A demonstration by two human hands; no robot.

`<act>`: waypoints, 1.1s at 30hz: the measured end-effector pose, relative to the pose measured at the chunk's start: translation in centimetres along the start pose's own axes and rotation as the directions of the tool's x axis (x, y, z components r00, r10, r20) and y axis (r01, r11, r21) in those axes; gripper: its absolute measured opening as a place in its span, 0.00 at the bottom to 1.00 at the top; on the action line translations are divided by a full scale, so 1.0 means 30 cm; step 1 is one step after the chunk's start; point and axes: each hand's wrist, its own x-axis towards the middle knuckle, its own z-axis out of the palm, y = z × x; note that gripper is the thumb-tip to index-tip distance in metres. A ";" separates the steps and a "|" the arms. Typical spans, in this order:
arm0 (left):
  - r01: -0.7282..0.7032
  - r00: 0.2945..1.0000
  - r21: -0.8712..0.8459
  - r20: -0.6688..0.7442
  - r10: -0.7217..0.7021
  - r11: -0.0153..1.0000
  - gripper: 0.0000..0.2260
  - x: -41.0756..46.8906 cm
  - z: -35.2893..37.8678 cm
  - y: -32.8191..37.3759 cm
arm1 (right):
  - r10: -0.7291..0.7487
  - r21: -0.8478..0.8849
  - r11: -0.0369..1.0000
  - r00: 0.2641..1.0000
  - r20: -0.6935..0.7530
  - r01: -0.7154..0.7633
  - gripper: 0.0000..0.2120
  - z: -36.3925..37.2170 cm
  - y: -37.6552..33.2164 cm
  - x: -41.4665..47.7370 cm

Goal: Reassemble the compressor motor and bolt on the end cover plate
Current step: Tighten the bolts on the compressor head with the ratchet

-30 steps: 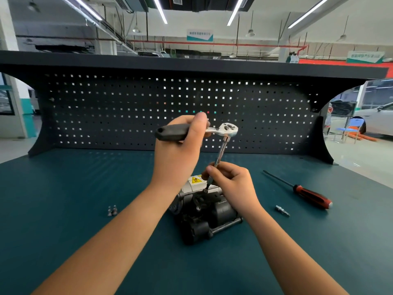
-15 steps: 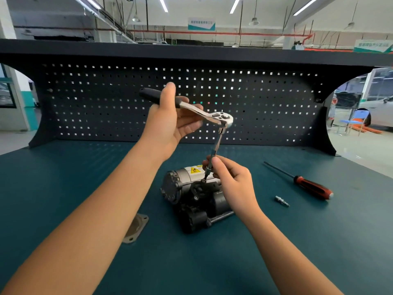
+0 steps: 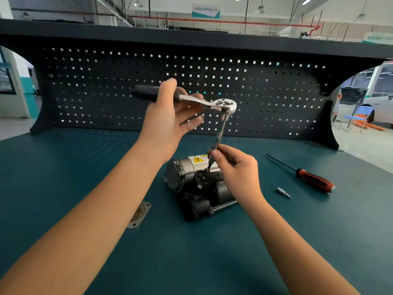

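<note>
Head view looks down on a teal bench top [image 3: 85,167] with both forearms reaching forward. Left hand [image 3: 168,122] is raised above the bench, its thumb up over the black grip of a ratchet wrench [image 3: 225,104] and its fingers curled loosely beneath the silver shank, so the tool rests in a light hold and not a tight fist. From the ratchet head, to the right of that hand, a slim extension bar [image 3: 219,135] slants down toward the right hand [image 3: 240,173]. That hand is closed around the lower end of the bar, thumb and fingertips pinching it just above its tip, which meets a fastener on top of the compressor motor [image 3: 191,179]. The motor lies on the bench directly below and between the two hands, silver barrel with a yellow warning label toward the back, dark housing toward the person, and the right palm partly covers its right side. Just under the left forearm, to the left of the motor, a flat metal end cover plate [image 3: 139,216] lies on the bench, apart from the motor. To the right of the right hand lie a small silver bit [image 3: 284,192] and, farther out, a screwdriver [image 3: 314,182] with a red and black handle. Beyond both hands stands a dark pegboard [image 3: 276,92].
</note>
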 end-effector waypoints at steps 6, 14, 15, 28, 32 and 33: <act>-0.283 0.956 0.215 -0.014 0.292 0.935 0.05 -0.131 -0.019 -0.031 | -0.038 -0.005 0.999 0.998 -0.044 0.038 0.07 0.015 0.005 -0.007; -0.211 0.976 -0.022 0.046 0.212 0.977 0.15 -0.094 0.029 -0.064 | -0.010 0.074 0.997 0.999 -0.042 0.013 0.06 0.009 0.015 -0.032; -0.211 0.976 -0.033 0.046 0.212 0.977 0.16 -0.075 0.035 -0.059 | -0.010 0.071 0.997 0.999 -0.037 0.013 0.06 0.006 0.015 -0.035; 0.173 0.976 -0.093 0.150 -0.157 0.981 0.25 0.157 0.093 -0.042 | -0.101 -0.008 0.995 0.995 -0.006 0.101 0.12 0.003 0.036 -0.022; 0.058 0.984 -0.009 0.170 -0.056 0.998 0.21 0.096 0.076 -0.032 | -0.116 -0.023 0.993 0.993 0.028 0.117 0.09 0.001 0.033 -0.020; 0.018 0.987 0.006 0.161 -0.019 1.000 0.20 0.069 0.068 -0.027 | -0.117 -0.033 0.992 0.993 0.022 0.118 0.08 0.001 0.033 -0.016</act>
